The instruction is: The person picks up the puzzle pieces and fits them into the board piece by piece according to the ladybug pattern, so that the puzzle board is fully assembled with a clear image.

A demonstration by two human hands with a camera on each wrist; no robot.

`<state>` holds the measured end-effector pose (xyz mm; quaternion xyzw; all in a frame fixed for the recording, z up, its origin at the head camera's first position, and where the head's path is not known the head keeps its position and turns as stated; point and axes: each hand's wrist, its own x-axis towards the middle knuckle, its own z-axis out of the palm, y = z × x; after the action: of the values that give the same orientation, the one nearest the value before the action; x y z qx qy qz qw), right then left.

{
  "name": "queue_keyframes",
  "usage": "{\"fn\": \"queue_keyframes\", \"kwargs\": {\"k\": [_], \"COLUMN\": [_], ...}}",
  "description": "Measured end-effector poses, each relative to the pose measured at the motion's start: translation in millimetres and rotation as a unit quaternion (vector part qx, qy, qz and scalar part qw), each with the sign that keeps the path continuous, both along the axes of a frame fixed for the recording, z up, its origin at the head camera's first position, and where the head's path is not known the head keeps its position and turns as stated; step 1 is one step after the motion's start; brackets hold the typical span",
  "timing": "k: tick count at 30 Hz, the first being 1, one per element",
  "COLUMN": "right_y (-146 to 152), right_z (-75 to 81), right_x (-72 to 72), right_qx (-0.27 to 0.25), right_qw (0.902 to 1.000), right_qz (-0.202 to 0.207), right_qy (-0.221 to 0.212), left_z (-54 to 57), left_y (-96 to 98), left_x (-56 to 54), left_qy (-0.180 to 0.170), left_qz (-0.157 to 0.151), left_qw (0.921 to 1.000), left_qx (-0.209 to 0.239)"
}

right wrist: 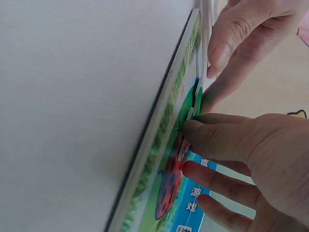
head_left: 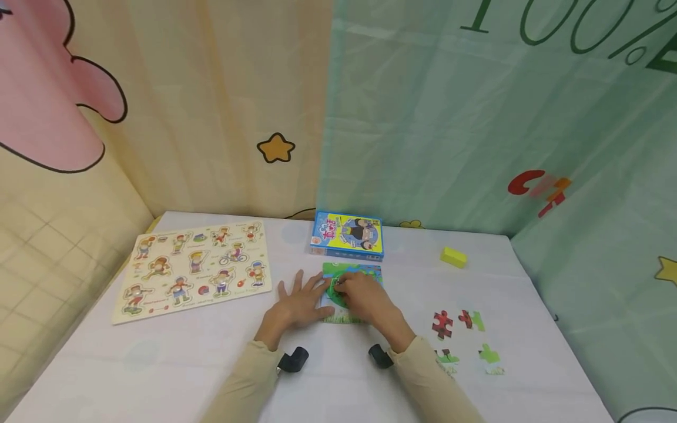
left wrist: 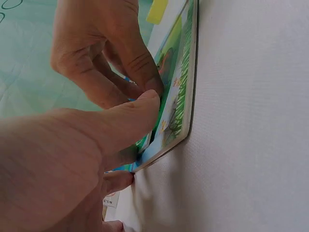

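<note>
A small picture puzzle board (head_left: 346, 317), printed with grass, lies flat on the white table. My left hand (head_left: 301, 302) rests at the board's left edge with fingers spread, its thumb and index fingertip over the board. My right hand (head_left: 365, 296) bends over the board's middle. In the right wrist view its thumb and finger pinch a small puzzle piece (right wrist: 190, 113) with a pale edge, low over the recess. A red ladybug picture (right wrist: 170, 186) shows under the right fingers. Much of the board is hidden by the hands in the head view.
Several loose jigsaw pieces (head_left: 442, 325) lie on the table to the right. Behind the board sits a blue and yellow card box (head_left: 346, 236). A wooden sports-figure board (head_left: 193, 267) lies at left, a yellow block (head_left: 453, 257) at back right. Curtains border the table's back.
</note>
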<state>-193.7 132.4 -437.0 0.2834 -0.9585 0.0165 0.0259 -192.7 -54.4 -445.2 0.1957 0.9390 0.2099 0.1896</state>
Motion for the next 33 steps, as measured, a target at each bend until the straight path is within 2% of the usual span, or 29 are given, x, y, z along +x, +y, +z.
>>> {"fn": "queue_keyframes", "kwargs": {"k": [3, 8, 12, 16, 23, 27, 30, 33], "right_y": [-2, -4, -6, -8, -10, -2, 9, 23], "right_z": [3.4, 6.5, 8.3, 9.8, 6.0, 8.3, 9.8, 9.9], "right_x": [-2.4, -2.5, -2.1, -0.6, 5.8, 6.1, 6.3, 8.1], "right_qx": [0.014, 0.041, 0.048, 0.055, 0.081, 0.01, -0.064, -0.112], "right_qw": [0.9997, 0.9988, 0.9985, 0.9982, 0.9966, 0.9986, 0.9922, 0.9845], "right_qz": [0.014, 0.023, 0.021, 0.013, -0.002, 0.0, -0.004, -0.012], "right_qy": [0.016, 0.013, 0.014, 0.019, 0.013, -0.052, -0.107, -0.135], "left_z": [0.5, -0.1, -1.3, -2.5, -7.5, -8.1, -7.3, -6.7], "left_y": [0.5, 2.1, 5.1, 10.6, 18.4, 19.4, 19.1, 18.4], "left_x": [-0.2, 0.1, 0.3, 0.3, -0.2, 0.7, 1.2, 0.6], "left_qy": [0.006, 0.027, 0.069, 0.118, 0.162, 0.163, 0.162, 0.16], "left_qz": [0.003, 0.019, 0.037, 0.06, 0.094, 0.103, 0.11, 0.113], "left_qw": [1.0, 0.9995, 0.9969, 0.9912, 0.9823, 0.9811, 0.9804, 0.9797], "left_qx": [-0.001, 0.001, 0.005, -0.001, -0.011, 0.01, 0.025, 0.041]}}
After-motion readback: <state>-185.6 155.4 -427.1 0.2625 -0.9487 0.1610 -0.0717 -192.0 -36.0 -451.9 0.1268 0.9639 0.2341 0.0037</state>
